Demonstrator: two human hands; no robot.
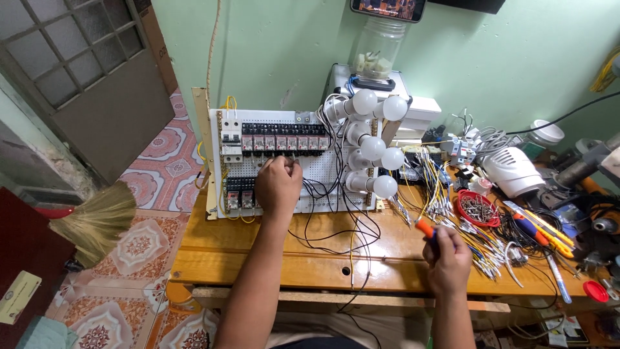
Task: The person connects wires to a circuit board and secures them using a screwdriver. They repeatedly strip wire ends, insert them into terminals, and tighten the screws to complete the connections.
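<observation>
Green wall, patterned floor tiles and a cluttered wooden workbench [258, 249] fill your head view. Your left hand [279, 184] is curled tight at the middle of the white perforated panel [323, 169], fingertips pinching what looks like a wire end just under the relay row [284, 142]; I can't tell exactly which. Your right hand [447, 258], at about 4 o'clock from the panel, is closed around an orange-handled screwdriver [426, 229]. Judging by the looks, breakers [231, 139], relays and bulbs [374, 145] are already mounted and plenty of black wiring is run. Loose ferruled wires [478, 242] at 3 o'clock suggest connections remain.
</observation>
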